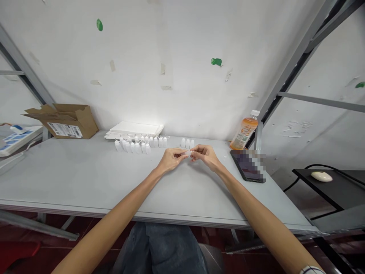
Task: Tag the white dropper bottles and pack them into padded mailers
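Observation:
My left hand (170, 159) and my right hand (205, 155) meet above the middle of the grey table (85, 182). Both pinch one small white piece (188, 153) between their fingertips. Just beyond the hands three small white caps (187, 143) stand upright on the table. To their left a longer cluster of several small white bottles (139, 145) stands in rows. Behind that cluster lies a flat stack of white sheets (136, 129).
An open cardboard box (64, 120) sits at the back left beside a white power strip (15, 137). An orange drink bottle (244, 131) leans at the back right, with a dark tablet (247, 166) lying in front of it. A white mouse (321, 176) rests on a black side table (336, 190).

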Motion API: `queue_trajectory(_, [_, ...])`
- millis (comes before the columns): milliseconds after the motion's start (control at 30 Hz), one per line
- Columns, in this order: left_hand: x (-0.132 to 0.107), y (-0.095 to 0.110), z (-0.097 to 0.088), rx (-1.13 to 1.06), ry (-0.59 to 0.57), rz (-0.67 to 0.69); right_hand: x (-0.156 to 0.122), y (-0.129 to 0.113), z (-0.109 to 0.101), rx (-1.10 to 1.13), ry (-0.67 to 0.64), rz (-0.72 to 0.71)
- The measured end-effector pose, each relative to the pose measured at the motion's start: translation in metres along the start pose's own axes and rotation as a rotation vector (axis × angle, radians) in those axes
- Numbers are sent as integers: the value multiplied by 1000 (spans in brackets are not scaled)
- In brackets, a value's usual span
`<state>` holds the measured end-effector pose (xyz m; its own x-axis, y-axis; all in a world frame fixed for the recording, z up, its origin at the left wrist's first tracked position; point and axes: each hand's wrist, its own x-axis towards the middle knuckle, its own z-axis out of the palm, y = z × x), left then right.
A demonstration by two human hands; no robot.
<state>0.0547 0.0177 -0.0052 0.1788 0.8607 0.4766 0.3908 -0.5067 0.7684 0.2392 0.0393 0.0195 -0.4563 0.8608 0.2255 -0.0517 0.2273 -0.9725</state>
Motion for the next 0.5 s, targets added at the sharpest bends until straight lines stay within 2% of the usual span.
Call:
queue_trajectory(233, [-3,0,2,189,80,201,1,5,-2,89,27,38])
queue_trajectory(500, [-4,-7,3,398,100,444,2,6,-3,204,38,60])
